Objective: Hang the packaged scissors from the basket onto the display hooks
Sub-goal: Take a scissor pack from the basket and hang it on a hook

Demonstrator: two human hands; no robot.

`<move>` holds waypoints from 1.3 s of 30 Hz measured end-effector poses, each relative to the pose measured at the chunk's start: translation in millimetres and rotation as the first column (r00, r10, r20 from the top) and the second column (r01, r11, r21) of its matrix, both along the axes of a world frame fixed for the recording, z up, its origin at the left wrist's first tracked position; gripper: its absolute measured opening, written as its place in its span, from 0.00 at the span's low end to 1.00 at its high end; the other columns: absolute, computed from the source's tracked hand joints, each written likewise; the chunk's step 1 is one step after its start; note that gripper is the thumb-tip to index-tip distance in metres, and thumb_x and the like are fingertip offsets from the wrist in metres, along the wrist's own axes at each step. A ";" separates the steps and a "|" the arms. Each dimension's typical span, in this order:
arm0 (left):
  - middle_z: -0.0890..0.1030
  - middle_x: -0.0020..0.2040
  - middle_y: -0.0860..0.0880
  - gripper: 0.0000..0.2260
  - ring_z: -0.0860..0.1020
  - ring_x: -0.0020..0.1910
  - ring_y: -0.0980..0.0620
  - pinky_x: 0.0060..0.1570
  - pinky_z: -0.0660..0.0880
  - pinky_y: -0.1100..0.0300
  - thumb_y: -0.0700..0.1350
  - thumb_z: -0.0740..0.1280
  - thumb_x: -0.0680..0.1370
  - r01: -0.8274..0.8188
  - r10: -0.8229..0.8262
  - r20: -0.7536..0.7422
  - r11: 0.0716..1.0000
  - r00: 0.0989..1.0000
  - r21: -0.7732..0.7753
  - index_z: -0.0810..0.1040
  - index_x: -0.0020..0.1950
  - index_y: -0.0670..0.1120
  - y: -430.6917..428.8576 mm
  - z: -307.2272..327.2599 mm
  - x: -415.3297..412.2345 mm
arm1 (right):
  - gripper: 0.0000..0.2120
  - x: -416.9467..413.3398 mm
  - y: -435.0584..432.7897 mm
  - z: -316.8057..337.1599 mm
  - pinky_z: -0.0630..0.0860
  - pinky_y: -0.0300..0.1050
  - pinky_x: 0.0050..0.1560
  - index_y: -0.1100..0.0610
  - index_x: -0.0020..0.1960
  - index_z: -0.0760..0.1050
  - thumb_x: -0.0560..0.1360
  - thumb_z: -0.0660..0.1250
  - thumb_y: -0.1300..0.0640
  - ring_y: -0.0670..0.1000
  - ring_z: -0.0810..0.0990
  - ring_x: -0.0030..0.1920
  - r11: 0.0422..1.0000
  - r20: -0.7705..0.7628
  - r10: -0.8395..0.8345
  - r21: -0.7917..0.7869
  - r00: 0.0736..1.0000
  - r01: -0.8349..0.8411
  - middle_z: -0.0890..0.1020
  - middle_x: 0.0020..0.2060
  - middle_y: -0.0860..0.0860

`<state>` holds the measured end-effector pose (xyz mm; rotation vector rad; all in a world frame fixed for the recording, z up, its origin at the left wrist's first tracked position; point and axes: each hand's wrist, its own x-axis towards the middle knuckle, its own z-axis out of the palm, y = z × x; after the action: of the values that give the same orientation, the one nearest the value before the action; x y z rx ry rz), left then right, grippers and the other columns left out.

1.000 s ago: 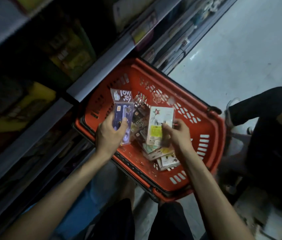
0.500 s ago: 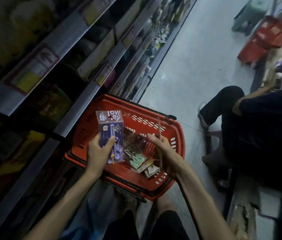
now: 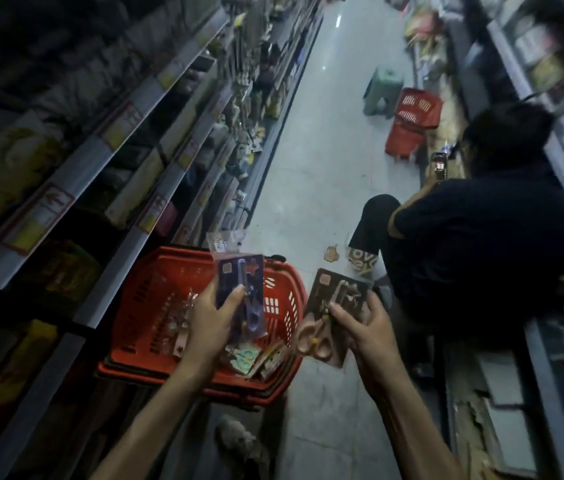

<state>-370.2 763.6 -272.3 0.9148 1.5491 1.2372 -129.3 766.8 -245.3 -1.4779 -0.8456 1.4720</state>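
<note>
While left hand (image 3: 212, 322) grips purple scissors pack (image 3: 237, 284) and right hand (image 3: 365, 329) grips brown pack (image 3: 341, 294), none is hung; basket (image 3: 173, 259) holds more packs (image 3: 251, 358).

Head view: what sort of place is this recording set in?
Most likely a shop aisle. Stocked shelves with price-label strips line the left, a red shopping basket holds packaged goods, the left hand holds a purple scissors pack and the right hand a pink scissors pack.
</note>
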 end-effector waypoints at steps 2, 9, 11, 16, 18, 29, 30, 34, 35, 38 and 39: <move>0.89 0.48 0.55 0.10 0.86 0.49 0.56 0.47 0.80 0.63 0.37 0.68 0.83 0.024 -0.024 0.005 0.999 1.000 0.028 0.84 0.57 0.51 -12.3 18.5 20.6 | 0.13 19.4 -14.6 6.1 0.84 0.50 0.51 0.58 0.59 0.78 0.76 0.73 0.66 0.56 0.88 0.51 0.997 0.027 -0.075 0.020 0.997 0.074 0.88 0.50 0.54; 0.88 0.49 0.52 0.09 0.86 0.47 0.62 0.40 0.79 0.70 0.37 0.67 0.84 0.225 -0.225 -0.015 0.973 0.974 0.056 0.82 0.59 0.48 -62.7 70.2 110.9 | 0.23 88.2 -83.3 31.6 0.80 0.40 0.43 0.52 0.68 0.69 0.78 0.69 0.69 0.51 0.87 0.48 0.923 0.084 -0.359 0.180 0.930 0.340 0.85 0.52 0.53; 0.87 0.54 0.49 0.10 0.86 0.51 0.60 0.41 0.80 0.70 0.37 0.66 0.84 0.280 -0.280 -0.018 0.957 0.960 0.072 0.81 0.63 0.46 -73.9 76.4 135.9 | 0.33 108.9 -109.2 43.2 0.81 0.41 0.39 0.45 0.73 0.62 0.77 0.69 0.71 0.48 0.87 0.44 0.873 0.108 -0.433 0.299 0.895 0.386 0.83 0.51 0.52; 0.85 0.58 0.53 0.22 0.85 0.58 0.55 0.45 0.82 0.64 0.35 0.67 0.83 0.402 -0.409 0.048 0.908 0.911 0.117 0.72 0.74 0.52 -90.1 89.7 200.6 | 0.19 161.6 -157.3 69.6 0.79 0.39 0.42 0.49 0.52 0.78 0.78 0.63 0.73 0.51 0.83 0.49 0.803 0.162 -0.529 0.413 0.833 0.429 0.83 0.47 0.48; 0.83 0.60 0.57 0.33 0.86 0.57 0.58 0.45 0.82 0.63 0.33 0.66 0.83 0.481 -0.489 0.022 0.863 0.872 0.153 0.59 0.80 0.60 -95.9 91.7 224.5 | 0.21 175.8 -173.1 78.2 0.82 0.44 0.46 0.47 0.55 0.78 0.78 0.62 0.72 0.52 0.84 0.51 0.767 0.062 -0.586 0.362 0.808 0.529 0.84 0.50 0.45; 0.85 0.51 0.53 0.08 0.84 0.51 0.53 0.50 0.79 0.63 0.44 0.66 0.85 0.898 -0.887 -0.180 0.389 0.425 0.207 0.86 0.55 0.51 -118.4 113.6 329.6 | 0.11 223.7 -245.0 114.0 0.80 0.37 0.42 0.54 0.58 0.78 0.80 0.69 0.66 0.51 0.86 0.50 0.513 0.020 -0.842 0.341 0.540 0.788 0.87 0.45 0.46; 0.86 0.51 0.52 0.09 0.85 0.51 0.52 0.51 0.80 0.61 0.48 0.66 0.85 0.917 -0.917 -0.135 0.346 0.375 0.198 0.86 0.56 0.50 -121.2 117.4 334.0 | 0.10 224.8 -251.5 115.6 0.79 0.37 0.42 0.53 0.57 0.78 0.80 0.69 0.66 0.51 0.86 0.50 0.475 0.033 -0.868 0.344 0.495 0.810 0.87 0.45 0.48; 0.85 0.49 0.53 0.06 0.85 0.49 0.54 0.48 0.82 0.60 0.45 0.70 0.83 0.965 -0.973 -0.133 0.157 0.187 0.210 0.87 0.53 0.52 -127.8 116.8 350.5 | 0.10 218.5 -278.0 110.7 0.79 0.41 0.49 0.45 0.57 0.79 0.80 0.70 0.58 0.49 0.83 0.55 0.377 0.239 -0.922 0.383 0.304 0.843 0.82 0.56 0.49; 0.85 0.48 0.53 0.06 0.85 0.48 0.54 0.46 0.80 0.63 0.43 0.70 0.82 0.968 -0.978 -0.139 0.126 0.158 0.218 0.87 0.52 0.51 -129.5 114.3 356.0 | 0.09 215.0 -285.2 108.9 0.79 0.42 0.50 0.44 0.58 0.78 0.79 0.71 0.55 0.48 0.81 0.57 0.381 0.384 -0.897 0.417 0.219 0.825 0.78 0.60 0.47; 0.86 0.45 0.53 0.06 0.85 0.45 0.55 0.44 0.78 0.65 0.39 0.72 0.81 0.974 -0.989 -0.132 0.042 0.073 0.224 0.88 0.50 0.48 -137.3 105.1 372.8 | 0.13 207.8 -307.1 107.6 0.75 0.43 0.59 0.48 0.62 0.77 0.78 0.70 0.53 0.49 0.71 0.68 0.449 0.716 -0.692 0.525 -0.091 0.723 0.67 0.70 0.46; 0.86 0.45 0.52 0.06 0.85 0.44 0.55 0.44 0.78 0.65 0.39 0.72 0.81 0.974 -0.992 -0.118 0.014 0.041 0.227 0.88 0.50 0.48 -140.9 103.0 377.8 | 0.16 206.8 -312.7 108.4 0.74 0.45 0.62 0.48 0.66 0.76 0.79 0.69 0.54 0.48 0.70 0.70 0.471 0.751 -0.652 0.512 -0.107 0.718 0.67 0.72 0.46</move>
<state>7.6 622.7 -169.4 1.6747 0.2526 0.2958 77.4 454.1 -136.8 -2.2894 -0.3462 -0.3461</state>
